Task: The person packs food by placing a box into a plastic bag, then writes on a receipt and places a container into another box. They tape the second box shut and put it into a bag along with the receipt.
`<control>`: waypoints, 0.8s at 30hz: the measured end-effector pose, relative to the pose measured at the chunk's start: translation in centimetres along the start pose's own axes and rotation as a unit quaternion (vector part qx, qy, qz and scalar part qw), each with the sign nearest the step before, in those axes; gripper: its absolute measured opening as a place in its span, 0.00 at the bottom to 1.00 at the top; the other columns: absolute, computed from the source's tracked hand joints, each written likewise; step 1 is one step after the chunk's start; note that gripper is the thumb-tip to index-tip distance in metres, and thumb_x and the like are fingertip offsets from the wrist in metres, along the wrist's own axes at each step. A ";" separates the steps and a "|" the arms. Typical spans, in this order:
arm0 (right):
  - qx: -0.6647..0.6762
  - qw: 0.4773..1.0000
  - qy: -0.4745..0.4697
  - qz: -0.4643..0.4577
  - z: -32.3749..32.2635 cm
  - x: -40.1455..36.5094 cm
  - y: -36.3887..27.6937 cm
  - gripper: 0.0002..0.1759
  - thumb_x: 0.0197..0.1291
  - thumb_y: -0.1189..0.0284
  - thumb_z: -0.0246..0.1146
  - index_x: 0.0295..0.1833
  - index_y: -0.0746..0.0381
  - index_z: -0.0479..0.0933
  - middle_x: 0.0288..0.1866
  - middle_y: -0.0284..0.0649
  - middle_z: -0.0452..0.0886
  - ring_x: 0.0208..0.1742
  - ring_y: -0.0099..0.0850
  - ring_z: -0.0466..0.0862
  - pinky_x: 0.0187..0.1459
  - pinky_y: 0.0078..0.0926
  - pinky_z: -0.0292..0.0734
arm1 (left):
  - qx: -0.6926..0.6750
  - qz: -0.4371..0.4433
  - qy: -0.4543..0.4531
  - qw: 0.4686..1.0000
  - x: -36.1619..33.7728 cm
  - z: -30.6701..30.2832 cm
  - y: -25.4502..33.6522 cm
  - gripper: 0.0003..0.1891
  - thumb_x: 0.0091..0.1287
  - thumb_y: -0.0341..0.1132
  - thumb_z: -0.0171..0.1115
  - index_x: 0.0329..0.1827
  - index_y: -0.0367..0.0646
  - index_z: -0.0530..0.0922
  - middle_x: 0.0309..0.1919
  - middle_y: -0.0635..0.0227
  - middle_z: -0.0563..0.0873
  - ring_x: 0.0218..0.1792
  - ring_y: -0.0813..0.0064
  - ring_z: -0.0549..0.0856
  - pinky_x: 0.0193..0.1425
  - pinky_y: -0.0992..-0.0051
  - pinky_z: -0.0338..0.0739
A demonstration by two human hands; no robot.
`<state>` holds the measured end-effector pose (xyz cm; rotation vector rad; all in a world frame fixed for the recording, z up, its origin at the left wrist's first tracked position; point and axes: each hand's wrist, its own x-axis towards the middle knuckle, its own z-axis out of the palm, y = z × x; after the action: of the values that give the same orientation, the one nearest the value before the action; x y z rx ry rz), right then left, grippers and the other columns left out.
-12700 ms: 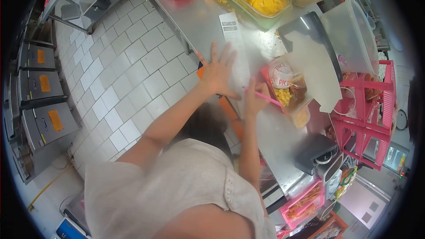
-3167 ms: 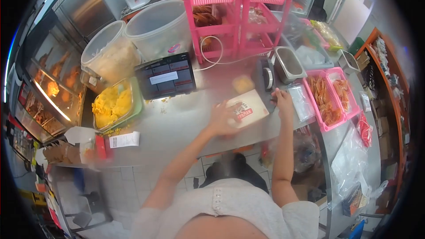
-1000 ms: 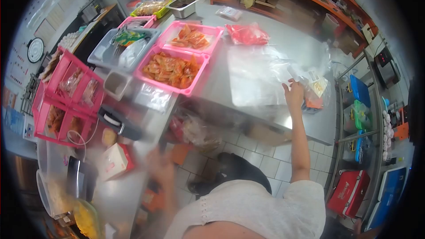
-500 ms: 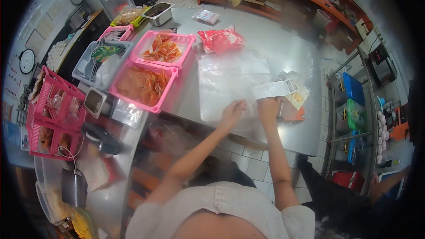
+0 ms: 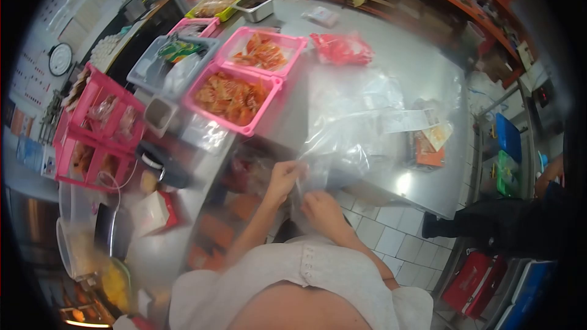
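A clear plastic bag point(image 5: 341, 145) is drawn toward me over the near edge of the metal table. My left hand point(image 5: 284, 181) pinches its near left corner. Just to the right and lower, my right hand point(image 5: 322, 211) is closed on the bag's near edge. More clear plastic bags point(image 5: 324, 95) lie flat beneath and behind it. To the right on the table is a printed white paper slip point(image 5: 406, 120), beside an orange packet point(image 5: 430, 151) and a pale yellow card or packet point(image 5: 438, 137).
Two pink baskets hold orange-red packed food, one near point(image 5: 273, 110) and one far point(image 5: 298, 55). A red plastic bag point(image 5: 342, 49) lies at the back of the metal table point(image 5: 428, 192). Pink crates point(image 5: 104, 128) stand at left; another person's dark clothing point(image 5: 489, 223) shows at right.
Both hands have come back toward my body and now grip a clear bag pulled off the table's edge. My right hand has left the paper slip. The view has shifted.
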<state>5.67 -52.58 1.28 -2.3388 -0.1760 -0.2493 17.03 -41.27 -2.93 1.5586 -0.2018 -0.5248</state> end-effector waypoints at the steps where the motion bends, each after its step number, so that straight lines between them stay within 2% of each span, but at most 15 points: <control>1: 0.006 1.000 -0.008 -0.007 -0.6 0.2 -1.3 0.07 0.49 0.72 0.60 0.27 0.65 0.72 0.30 0.43 0.74 0.32 0.42 0.74 0.36 0.35 0.68 | -0.058 -0.021 -0.009 0.998 -1.2 -1.2 -0.5 0.11 0.63 0.36 0.54 0.34 0.36 0.80 0.21 0.70 0.80 0.29 0.82 0.77 0.33 0.83 0.70; 3: 0.280 0.933 -0.221 0.047 -1.8 1.4 -3.5 0.11 0.53 0.70 0.59 0.38 0.67 0.75 0.32 0.46 0.78 0.33 0.37 0.79 0.36 0.30 0.72 | -0.085 -0.032 0.058 0.994 -3.6 -2.8 0.1 0.15 0.63 0.43 0.56 0.33 0.38 0.79 0.24 0.75 0.78 0.25 0.85 0.74 0.29 0.84 0.66; 4: 0.350 0.913 -0.208 0.024 -1.1 1.8 -3.2 0.14 0.55 0.73 0.57 0.47 0.65 0.74 0.33 0.46 0.81 0.37 0.30 0.81 0.38 0.24 0.73 | -0.197 -0.033 0.144 0.969 -4.8 -3.4 0.9 0.14 0.64 0.43 0.55 0.35 0.39 0.78 0.26 0.74 0.80 0.27 0.84 0.76 0.32 0.83 0.68; 5: 0.351 0.909 -0.225 0.016 -0.2 2.5 -3.2 0.14 0.55 0.73 0.57 0.47 0.65 0.74 0.33 0.46 0.81 0.37 0.30 0.81 0.38 0.24 0.73 | -0.308 -0.032 0.228 0.923 -5.9 -4.1 1.3 0.14 0.64 0.43 0.54 0.37 0.40 0.78 0.28 0.72 0.81 0.29 0.82 0.78 0.35 0.82 0.71; 7: 0.394 0.908 -0.138 0.036 0.9 3.7 -3.3 0.14 0.54 0.77 0.56 0.49 0.63 0.74 0.36 0.43 0.81 0.40 0.28 0.80 0.40 0.22 0.74 | -0.334 -0.043 0.268 0.902 -8.4 -6.3 1.0 0.17 0.67 0.45 0.47 0.46 0.41 0.75 0.37 0.68 0.81 0.36 0.77 0.80 0.42 0.77 0.74; 8: 0.376 0.901 -0.200 0.078 0.1 4.4 -4.9 0.17 0.54 0.75 0.57 0.51 0.64 0.73 0.44 0.39 0.79 0.45 0.27 0.78 0.44 0.24 0.75 | -0.418 -0.042 0.317 0.850 -9.2 -6.9 0.6 0.18 0.68 0.45 0.44 0.49 0.41 0.73 0.40 0.66 0.80 0.39 0.74 0.80 0.44 0.74 0.74; 9: 0.390 0.900 -0.192 0.017 1.7 4.4 -5.1 0.21 0.51 0.76 0.59 0.54 0.61 0.72 0.51 0.42 0.76 0.50 0.28 0.76 0.45 0.25 0.75 | -0.499 -0.038 0.346 0.793 -9.2 -7.4 0.4 0.19 0.69 0.45 0.40 0.52 0.41 0.71 0.43 0.64 0.80 0.42 0.71 0.80 0.46 0.71 0.75; 11: 0.237 0.936 -0.202 -0.164 4.0 4.7 -6.1 0.30 0.47 0.65 0.63 0.58 0.60 0.67 0.61 0.47 0.64 0.63 0.43 0.63 0.59 0.41 0.61 | -0.530 0.004 0.276 0.802 -12.0 -7.1 1.9 0.20 0.69 0.44 0.37 0.55 0.40 0.68 0.48 0.62 0.78 0.46 0.67 0.78 0.52 0.67 0.72; 13: 0.227 0.933 -0.207 -0.185 7.7 4.1 -6.0 0.41 0.34 0.69 0.69 0.60 0.58 0.64 0.66 0.47 0.54 0.66 0.47 0.55 0.63 0.39 0.53 | -0.572 0.064 0.210 0.791 -13.3 -8.2 -2.2 0.25 0.69 0.49 0.32 0.58 0.41 0.65 0.51 0.60 0.75 0.52 0.66 0.74 0.57 0.67 0.69; 14: 0.255 0.930 -0.196 -0.178 8.1 3.8 -6.6 0.45 0.32 0.69 0.69 0.62 0.57 0.61 0.66 0.49 0.53 0.67 0.48 0.53 0.63 0.40 0.52 | -0.540 0.087 0.266 0.794 -14.0 -7.6 -2.5 0.29 0.68 0.54 0.31 0.61 0.40 0.61 0.52 0.60 0.73 0.52 0.67 0.74 0.57 0.69 0.67; 16: 0.324 0.887 -0.255 -0.210 9.8 3.4 -6.8 0.48 0.34 0.70 0.69 0.66 0.55 0.56 0.66 0.51 0.51 0.67 0.48 0.52 0.64 0.39 0.51 | -0.538 0.116 0.241 0.800 -14.6 -7.4 -1.2 0.30 0.68 0.56 0.31 0.61 0.40 0.61 0.53 0.61 0.73 0.52 0.67 0.74 0.57 0.69 0.67; 19: 0.370 0.908 -0.178 -0.087 11.2 2.2 -7.5 0.29 0.43 0.73 0.65 0.55 0.60 0.67 0.48 0.43 0.74 0.51 0.38 0.75 0.52 0.28 0.67 | -0.500 0.141 0.245 0.819 -16.8 -5.8 -0.1 0.32 0.65 0.57 0.34 0.61 0.39 0.60 0.52 0.61 0.73 0.52 0.69 0.73 0.57 0.71 0.66; 20: 0.371 0.907 -0.181 -0.085 11.4 2.1 -7.2 0.29 0.43 0.73 0.65 0.55 0.60 0.67 0.48 0.43 0.74 0.51 0.38 0.75 0.52 0.28 0.67 | -0.440 0.135 0.247 0.852 -17.4 -5.2 0.0 0.31 0.64 0.55 0.37 0.60 0.39 0.62 0.52 0.60 0.73 0.52 0.70 0.73 0.56 0.72 0.66; 22: 0.304 0.940 -0.151 0.023 11.3 2.7 -6.0 0.19 0.48 0.72 0.64 0.46 0.63 0.70 0.32 0.39 0.79 0.32 0.35 0.79 0.37 0.26 0.72 | -0.233 0.124 0.245 0.933 -18.3 -4.2 -0.2 0.29 0.62 0.52 0.43 0.59 0.38 0.64 0.50 0.59 0.74 0.51 0.72 0.73 0.55 0.74 0.66; 24: 0.306 0.945 -0.083 0.083 11.2 3.4 -5.8 0.15 0.49 0.72 0.62 0.42 0.64 0.69 0.28 0.42 0.78 0.26 0.36 0.78 0.29 0.28 0.70 | 0.101 0.145 0.231 0.957 -19.2 -4.1 -0.4 0.28 0.60 0.49 0.49 0.57 0.38 0.66 0.49 0.58 0.75 0.51 0.74 0.73 0.53 0.75 0.66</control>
<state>9.23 -40.40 -1.66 -1.7382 -0.1157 0.0831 1.99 -29.08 0.44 1.7676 -0.1228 0.1016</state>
